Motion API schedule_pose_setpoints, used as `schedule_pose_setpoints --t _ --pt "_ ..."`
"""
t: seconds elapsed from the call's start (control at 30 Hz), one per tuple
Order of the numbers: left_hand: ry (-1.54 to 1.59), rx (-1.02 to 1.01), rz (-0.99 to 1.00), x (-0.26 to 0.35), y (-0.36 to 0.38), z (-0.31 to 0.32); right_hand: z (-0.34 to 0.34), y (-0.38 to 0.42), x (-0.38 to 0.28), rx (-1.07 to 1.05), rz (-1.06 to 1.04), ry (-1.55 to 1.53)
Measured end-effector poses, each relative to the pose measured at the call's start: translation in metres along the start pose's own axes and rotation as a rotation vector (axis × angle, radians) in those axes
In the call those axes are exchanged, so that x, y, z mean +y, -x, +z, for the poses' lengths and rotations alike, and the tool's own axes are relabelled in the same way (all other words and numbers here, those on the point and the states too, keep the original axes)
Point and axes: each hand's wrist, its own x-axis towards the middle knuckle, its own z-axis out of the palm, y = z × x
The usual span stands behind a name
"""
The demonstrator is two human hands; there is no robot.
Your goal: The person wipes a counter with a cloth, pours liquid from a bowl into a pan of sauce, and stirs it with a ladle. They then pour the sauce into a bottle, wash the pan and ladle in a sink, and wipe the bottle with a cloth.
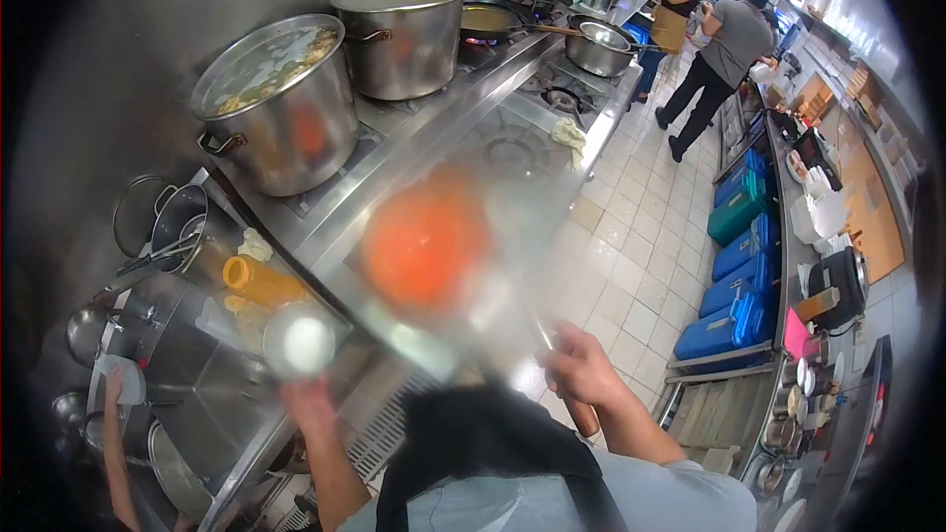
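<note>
From where I stand, the right hand (pixel 583 366) has its fingers curled firmly round a wooden handle (pixel 583 420), kept close to the body, probably for steadier leverage. Ahead, before the stove (pixel 434 128), shows an orange thing (pixel 424 246), too blurred to tell whether the handle carries it. The left hand (pixel 310 404) sits just below a white round thing (pixel 307 343), seemingly supporting it off to the side; I can't tell how those fingers close. Tall pots (pixel 286 143) stand wallward, presumably leaving the front burners reachable.
</note>
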Motion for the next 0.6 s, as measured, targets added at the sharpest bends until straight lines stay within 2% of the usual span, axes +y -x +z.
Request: schedule_pose_setpoints --t 0.23,0.37,0.43,0.6 --pt "-0.001 0.023 0.015 -0.007 -0.006 -0.008 0.003 -0.001 0.011 0.031 -0.151 0.088" --pt "0.036 0.023 -0.031 -0.008 -0.016 -0.016 0.005 0.001 0.013 0.011 -0.098 0.059" --pt "-0.007 0.006 0.028 -0.012 -0.022 -0.020 0.004 0.001 0.016 -0.015 -0.117 0.094" --pt "0.009 0.038 -0.009 -0.007 -0.016 -0.014 0.006 0.006 0.016 0.008 -0.152 0.128"
